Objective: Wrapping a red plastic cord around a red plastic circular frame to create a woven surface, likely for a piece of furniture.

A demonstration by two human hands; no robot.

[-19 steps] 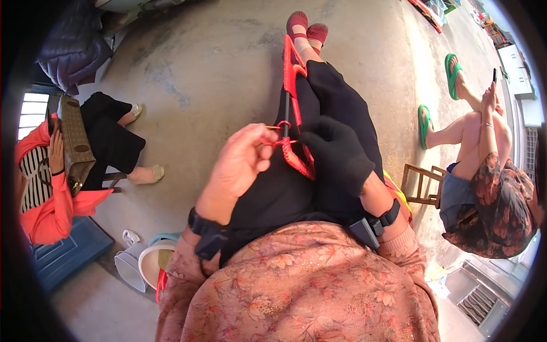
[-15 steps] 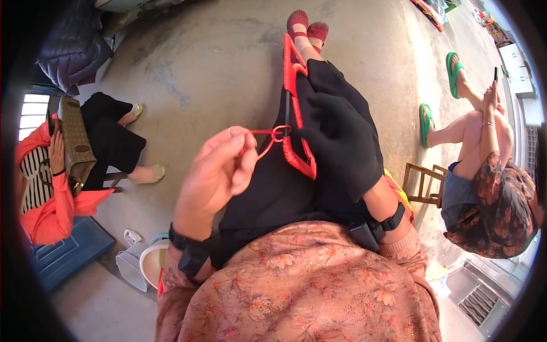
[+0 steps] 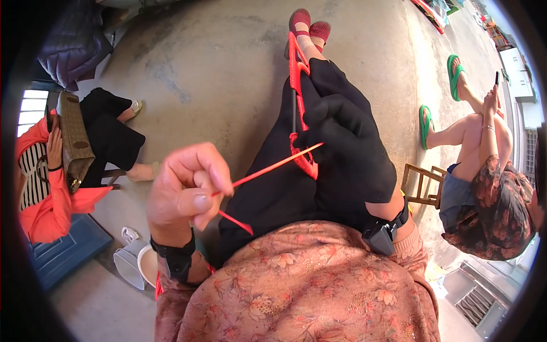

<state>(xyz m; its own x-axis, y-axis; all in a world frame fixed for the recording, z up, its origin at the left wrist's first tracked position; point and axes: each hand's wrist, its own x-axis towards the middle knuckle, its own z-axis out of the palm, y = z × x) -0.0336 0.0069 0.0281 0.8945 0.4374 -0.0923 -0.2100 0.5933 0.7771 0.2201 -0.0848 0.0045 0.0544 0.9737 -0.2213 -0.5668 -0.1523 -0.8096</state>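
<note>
My bare left hand (image 3: 185, 191) pinches a thin red strip (image 3: 268, 169) and holds it taut out to the left. The strip runs up and right to a red woven band (image 3: 296, 102) that lies along my black-trousered legs toward my feet in red shoes (image 3: 309, 25). My right hand (image 3: 347, 154), in a black glove, grips the near end of that band where the strip comes out. A short free end of the strip (image 3: 236, 222) hangs below my left hand. Both wrists wear black straps.
A seated person in an orange jacket (image 3: 45, 188) holds a brown bag at the left. Another seated person in green sandals (image 3: 484, 171) is at the right beside a small wooden stool (image 3: 421, 185). A white bucket (image 3: 134, 265) and blue crate (image 3: 65, 253) stand at lower left on concrete floor.
My left hand has pulled away from the band toward the lower left, drawing the red strip out long and taut. The gloved right hand has stayed on the band.
</note>
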